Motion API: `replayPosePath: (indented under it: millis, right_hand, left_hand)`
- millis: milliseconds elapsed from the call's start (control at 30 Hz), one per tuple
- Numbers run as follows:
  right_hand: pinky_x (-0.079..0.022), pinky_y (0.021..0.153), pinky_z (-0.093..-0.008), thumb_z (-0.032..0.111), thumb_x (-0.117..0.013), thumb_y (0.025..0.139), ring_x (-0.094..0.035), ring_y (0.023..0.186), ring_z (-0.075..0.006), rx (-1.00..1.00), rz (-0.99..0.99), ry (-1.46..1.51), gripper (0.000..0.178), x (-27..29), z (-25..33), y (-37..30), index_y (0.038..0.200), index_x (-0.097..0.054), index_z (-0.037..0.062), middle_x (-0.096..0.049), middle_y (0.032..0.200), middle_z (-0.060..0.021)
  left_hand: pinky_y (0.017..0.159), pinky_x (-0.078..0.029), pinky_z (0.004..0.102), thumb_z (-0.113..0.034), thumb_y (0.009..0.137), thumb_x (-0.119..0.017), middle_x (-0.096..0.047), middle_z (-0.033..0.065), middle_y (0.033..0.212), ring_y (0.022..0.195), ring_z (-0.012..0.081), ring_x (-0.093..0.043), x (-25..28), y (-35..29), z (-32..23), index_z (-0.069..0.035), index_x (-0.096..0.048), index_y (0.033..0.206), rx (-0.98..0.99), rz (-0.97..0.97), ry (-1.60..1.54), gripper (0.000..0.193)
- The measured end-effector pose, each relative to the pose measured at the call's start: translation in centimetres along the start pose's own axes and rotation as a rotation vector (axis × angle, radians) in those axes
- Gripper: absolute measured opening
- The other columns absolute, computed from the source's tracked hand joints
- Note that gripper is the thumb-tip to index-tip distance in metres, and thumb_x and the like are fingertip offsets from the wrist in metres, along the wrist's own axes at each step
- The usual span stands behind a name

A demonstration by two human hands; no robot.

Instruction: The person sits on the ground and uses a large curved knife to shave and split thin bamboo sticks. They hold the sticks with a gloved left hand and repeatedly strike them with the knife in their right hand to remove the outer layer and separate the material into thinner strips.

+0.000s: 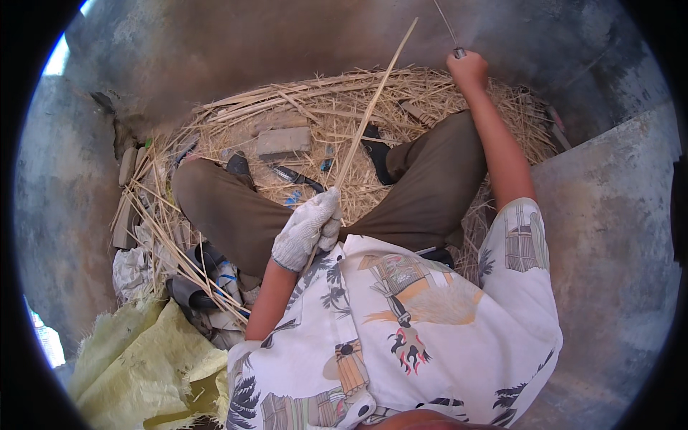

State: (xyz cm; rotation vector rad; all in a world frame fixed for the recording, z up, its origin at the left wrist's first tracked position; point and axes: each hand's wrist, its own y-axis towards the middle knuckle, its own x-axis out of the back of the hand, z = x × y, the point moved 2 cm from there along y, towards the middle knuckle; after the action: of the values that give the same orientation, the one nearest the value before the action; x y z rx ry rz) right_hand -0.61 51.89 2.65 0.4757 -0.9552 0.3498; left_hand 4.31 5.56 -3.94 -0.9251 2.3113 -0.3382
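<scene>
My left hand [309,228], in a white knitted glove, is closed round a long pale strip that looks like split bamboo [367,115]. The strip slants up and to the right from my fist, and a short end shows below it near my shirt. My bare right hand [469,70] is stretched far forward to the right, gripping a knife [446,27] by its handle. Its thin blade points up and slightly left, apart from the strip. Between my legs a second knife-like tool with a dark handle [297,178] lies on the shavings.
Pale shavings and strips [272,104] cover the floor around my bent legs. A brick-like block [284,143] lies between my feet. At left are a dark slipper-like item [188,292], long strips [172,247] and a yellow woven sack [143,358]. Grey walls [573,93] stand close around.
</scene>
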Motion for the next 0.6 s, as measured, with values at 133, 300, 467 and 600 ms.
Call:
replayPosePath:
  millis: [133,300,467,600]
  right_hand:
    - [-0.059,0.081,-0.0481,0.033,-0.067,0.085,-0.075,0.092,-0.0366,0.323,0.038,-0.199,0.028,-0.4,2.7,-1.8,0.099,-0.077,0.0114,-0.077,0.095,-0.0153]
    - [-0.059,0.077,-0.0482,0.029,-0.074,0.081,-0.075,0.085,-0.0344,0.841,0.113,-0.47,0.024,-3.3,5.0,-5.5,0.097,-0.075,0.0117,-0.076,0.086,-0.0156]
    - [-0.06,0.076,-0.0488,0.031,-0.076,0.081,-0.076,0.086,-0.0345,0.83,0.227,-0.514,0.026,-2.5,6.5,-7.4,0.097,-0.075,0.01,-0.077,0.089,-0.0143]
    - [-0.061,0.082,-0.0481,0.032,-0.074,0.084,-0.076,0.09,-0.0357,0.424,0.161,-0.376,0.029,-4.1,3.5,-2.4,0.1,-0.077,0.0083,-0.078,0.093,-0.0155]
  left_hand:
    - [0.042,-0.032,0.0237,-0.039,0.107,-0.061,-0.045,-0.0032,0.06,0.045,0.006,-0.039,-0.2,-0.4,-0.3,-0.01,-0.055,0.083,-0.05,-0.104,0.127,0.038]
    - [0.046,-0.039,0.0249,-0.042,0.104,-0.064,-0.051,-0.0019,0.057,0.047,0.0063,-0.048,-0.6,-0.7,-1.4,-0.004,-0.06,0.081,-0.029,-0.299,0.453,0.045]
    - [0.058,-0.049,0.0326,-0.053,0.106,-0.056,-0.058,0.0074,0.059,0.055,0.0167,-0.061,0.6,0.0,0.2,-0.002,-0.066,0.076,-0.493,-0.328,1.009,0.06]
    - [0.061,-0.051,0.0349,-0.053,0.107,-0.053,-0.059,0.0107,0.061,0.057,0.021,-0.062,0.7,0.6,0.3,-0.001,-0.066,0.075,-0.53,-0.312,1.084,0.061]
